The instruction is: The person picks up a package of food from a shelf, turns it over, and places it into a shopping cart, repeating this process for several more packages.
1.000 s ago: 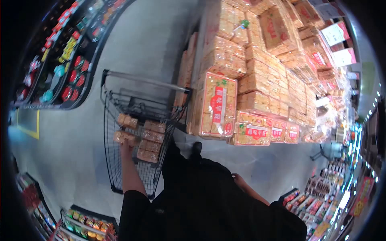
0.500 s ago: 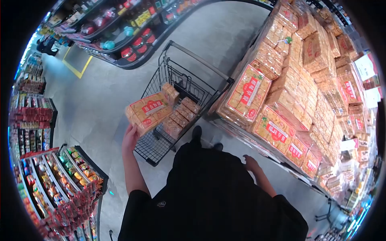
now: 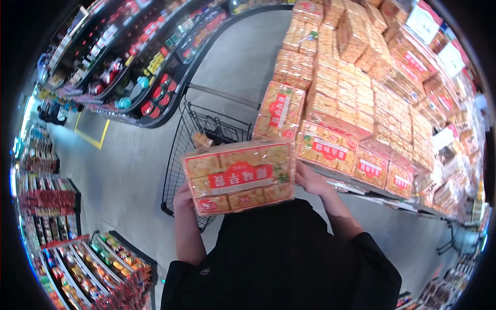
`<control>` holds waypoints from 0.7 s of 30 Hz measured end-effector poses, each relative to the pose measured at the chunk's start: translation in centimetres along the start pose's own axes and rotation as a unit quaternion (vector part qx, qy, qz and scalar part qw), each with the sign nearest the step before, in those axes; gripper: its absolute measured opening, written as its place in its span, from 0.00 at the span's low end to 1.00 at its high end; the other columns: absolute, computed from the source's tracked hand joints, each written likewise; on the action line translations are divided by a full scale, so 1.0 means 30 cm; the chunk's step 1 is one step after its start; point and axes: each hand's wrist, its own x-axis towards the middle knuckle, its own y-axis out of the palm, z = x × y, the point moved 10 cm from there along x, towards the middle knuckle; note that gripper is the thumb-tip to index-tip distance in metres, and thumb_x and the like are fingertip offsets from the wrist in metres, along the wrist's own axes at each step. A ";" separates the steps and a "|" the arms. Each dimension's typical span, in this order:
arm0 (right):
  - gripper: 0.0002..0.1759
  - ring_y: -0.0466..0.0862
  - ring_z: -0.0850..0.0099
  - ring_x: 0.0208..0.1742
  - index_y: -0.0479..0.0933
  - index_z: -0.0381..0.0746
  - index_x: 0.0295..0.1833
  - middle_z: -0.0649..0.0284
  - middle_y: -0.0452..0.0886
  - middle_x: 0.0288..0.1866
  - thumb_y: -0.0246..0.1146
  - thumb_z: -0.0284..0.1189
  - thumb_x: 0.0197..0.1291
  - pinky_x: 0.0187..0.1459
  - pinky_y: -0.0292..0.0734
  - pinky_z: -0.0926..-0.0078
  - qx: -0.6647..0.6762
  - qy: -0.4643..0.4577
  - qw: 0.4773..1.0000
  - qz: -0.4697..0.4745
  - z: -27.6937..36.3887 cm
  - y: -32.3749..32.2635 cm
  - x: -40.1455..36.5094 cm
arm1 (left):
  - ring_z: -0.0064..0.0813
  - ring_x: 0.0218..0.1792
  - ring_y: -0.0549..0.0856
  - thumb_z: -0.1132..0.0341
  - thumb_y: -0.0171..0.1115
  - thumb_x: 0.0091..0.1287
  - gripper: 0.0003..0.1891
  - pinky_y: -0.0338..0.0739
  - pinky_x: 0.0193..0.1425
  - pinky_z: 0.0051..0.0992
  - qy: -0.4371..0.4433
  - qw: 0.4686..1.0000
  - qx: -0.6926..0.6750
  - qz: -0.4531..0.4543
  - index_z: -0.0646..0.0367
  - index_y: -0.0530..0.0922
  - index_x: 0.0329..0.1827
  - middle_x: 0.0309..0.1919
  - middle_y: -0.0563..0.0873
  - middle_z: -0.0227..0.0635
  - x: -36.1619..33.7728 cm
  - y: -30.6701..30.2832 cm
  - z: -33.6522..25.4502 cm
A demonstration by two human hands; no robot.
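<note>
A large plastic-wrapped package (image 3: 240, 178) with a red label and a block pattern is held up in front of my chest. My left hand (image 3: 184, 199) grips its left edge, fingers partly hidden behind it. At its right edge my right hand (image 3: 309, 181) holds on too, with its fingertips out of sight. Behind and below the package stands a black wire shopping cart (image 3: 178, 150), mostly covered by it. Part of another wrapped block (image 3: 202, 139) shows inside the cart.
A tall stack of similar packages (image 3: 341, 98) rises at the right. Curved shelves (image 3: 170, 103) of goods run along the upper left. A snack rack (image 3: 88, 263) stands at the lower left. Far left, a person (image 3: 51, 113) is partly visible near yellow floor marking.
The package has moved up from over the cart to in front of my chest, its label now facing me. My right hand has come up and taken its right side. The view has turned.
</note>
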 end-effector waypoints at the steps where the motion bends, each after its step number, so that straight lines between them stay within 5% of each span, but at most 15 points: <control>1: 0.35 0.75 0.71 0.69 0.58 0.35 0.79 0.59 0.74 0.70 0.61 0.38 0.73 0.69 0.70 0.66 0.033 -0.018 0.999 -0.007 0.015 -0.022 -0.027 | 0.41 0.68 0.79 0.67 0.64 0.70 0.29 0.76 0.70 0.42 -0.018 1.000 0.000 0.025 0.68 0.69 0.73 0.67 0.79 0.48 0.050 0.068 0.009; 3: 0.38 0.72 0.72 0.71 0.57 0.35 0.79 0.60 0.71 0.73 0.63 0.38 0.72 0.72 0.67 0.67 0.123 -0.042 0.991 -0.022 0.018 -0.084 -0.104 | 0.39 0.68 0.79 0.69 0.61 0.73 0.27 0.76 0.70 0.40 -0.085 0.987 -0.020 0.132 0.68 0.69 0.73 0.67 0.79 0.47 0.167 0.134 0.054; 4: 0.39 0.75 0.72 0.68 0.60 0.36 0.78 0.60 0.74 0.71 0.67 0.37 0.68 0.69 0.70 0.67 0.139 -0.077 0.986 -0.050 0.052 -0.109 -0.143 | 0.35 0.67 0.80 0.70 0.57 0.76 0.25 0.76 0.70 0.37 -0.103 0.984 0.004 0.146 0.67 0.67 0.75 0.67 0.79 0.45 0.224 0.152 0.082; 7: 0.39 0.78 0.74 0.63 0.60 0.35 0.77 0.62 0.78 0.66 0.70 0.33 0.66 0.64 0.73 0.69 0.031 0.027 0.990 -0.134 -0.016 -0.234 -0.256 | 0.33 0.67 0.79 0.68 0.57 0.77 0.27 0.77 0.68 0.35 -0.193 0.972 0.014 0.136 0.66 0.65 0.76 0.69 0.78 0.43 0.380 0.232 0.176; 11: 0.41 0.79 0.78 0.59 0.63 0.36 0.76 0.64 0.80 0.63 0.71 0.22 0.57 0.60 0.76 0.74 0.077 -0.012 0.956 -0.281 0.030 -0.363 -0.372 | 0.28 0.67 0.78 0.67 0.58 0.74 0.29 0.78 0.67 0.33 -0.223 0.942 0.128 0.215 0.63 0.64 0.77 0.68 0.78 0.39 0.568 0.431 0.240; 16: 0.42 0.81 0.72 0.60 0.67 0.37 0.72 0.63 0.81 0.59 0.67 0.14 0.46 0.61 0.76 0.73 -0.005 -0.047 0.900 -0.433 0.006 -0.498 -0.507 | 0.29 0.62 0.82 0.74 0.77 0.55 0.42 0.77 0.66 0.32 -0.098 0.897 0.373 0.215 0.60 0.65 0.74 0.61 0.82 0.38 0.723 0.759 0.223; 18: 0.39 0.81 0.71 0.60 0.68 0.37 0.70 0.62 0.81 0.58 0.66 0.13 0.47 0.61 0.75 0.72 -0.035 -0.046 0.876 -0.480 0.005 -0.518 -0.535 | 0.30 0.60 0.83 0.74 0.80 0.50 0.44 0.77 0.66 0.31 -0.031 0.845 0.472 0.248 0.59 0.67 0.72 0.59 0.84 0.37 0.759 0.826 0.248; 21: 0.34 0.81 0.69 0.61 0.69 0.35 0.66 0.59 0.81 0.58 0.66 0.12 0.51 0.63 0.75 0.71 -0.121 -0.052 0.845 -0.519 0.035 -0.532 -0.554 | 0.27 0.60 0.83 0.70 0.83 0.48 0.43 0.76 0.66 0.30 -0.020 0.841 0.492 0.225 0.58 0.70 0.69 0.57 0.85 0.36 0.762 0.869 0.270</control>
